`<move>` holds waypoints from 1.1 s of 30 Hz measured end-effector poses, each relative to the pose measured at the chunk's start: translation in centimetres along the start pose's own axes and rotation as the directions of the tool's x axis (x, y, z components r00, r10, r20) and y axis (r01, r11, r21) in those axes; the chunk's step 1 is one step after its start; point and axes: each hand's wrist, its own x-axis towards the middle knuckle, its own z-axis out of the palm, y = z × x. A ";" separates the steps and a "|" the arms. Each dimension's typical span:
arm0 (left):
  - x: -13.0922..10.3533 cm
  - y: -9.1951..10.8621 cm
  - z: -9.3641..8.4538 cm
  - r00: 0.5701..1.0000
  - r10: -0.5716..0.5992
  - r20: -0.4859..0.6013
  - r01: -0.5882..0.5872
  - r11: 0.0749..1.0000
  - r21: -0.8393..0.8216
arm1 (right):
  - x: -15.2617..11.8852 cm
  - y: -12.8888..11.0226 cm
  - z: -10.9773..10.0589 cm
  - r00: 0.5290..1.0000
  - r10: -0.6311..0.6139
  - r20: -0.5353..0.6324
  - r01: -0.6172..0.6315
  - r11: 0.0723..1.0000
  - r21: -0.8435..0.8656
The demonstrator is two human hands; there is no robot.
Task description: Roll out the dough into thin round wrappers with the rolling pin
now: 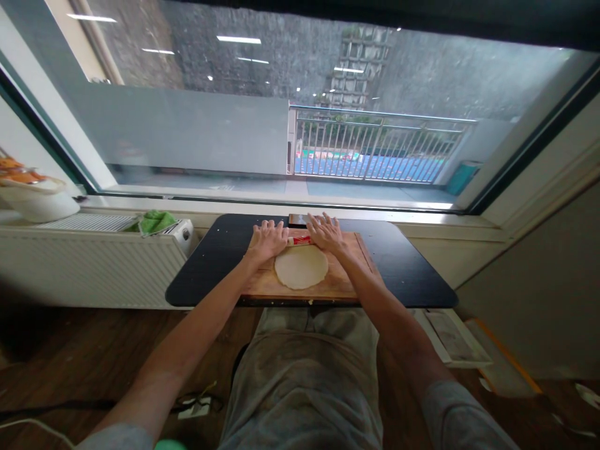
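Note:
A round, flat sheet of pale dough (301,267) lies on a wooden board (262,285). Across its far edge is a light roller with a red label (299,240), showing between my two hands. My left hand (270,239) rests over the roller's left end, palm down, with the fingers pointing away from me. Over the right end lies my right hand (325,233), its fingers stretched forward and slightly apart. Both hands cover the ends of the roller.
The board sits on a black table (403,265). Behind it, a dark flat object (299,220) lies near the window sill. At left stand a white radiator (94,265) with a green cloth (156,222) and a white pot (37,199). A power strip (194,408) is on the floor.

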 end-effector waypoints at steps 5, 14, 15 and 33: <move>-1.0 0.2 -0.5 0.994 0.088 0.058 -0.093 0.992 0.087 | -1.9 0.0 0.0 1.000 0.001 -0.006 -0.001 1.000 -0.024; -1.7 0.5 -0.9 0.996 0.078 0.038 -0.079 0.996 0.048 | -5.7 -0.3 -0.3 0.993 -0.111 0.030 0.113 0.991 -0.075; -1.6 0.5 -0.9 0.996 0.081 0.032 -0.082 0.995 0.048 | -5.7 -0.3 -0.2 0.994 -0.105 0.020 0.106 0.991 -0.085; -8.7 2.1 -1.8 0.995 0.099 -0.006 -0.099 0.993 -0.063 | 1.4 -2.0 0.4 0.975 0.130 0.180 -0.133 0.991 0.004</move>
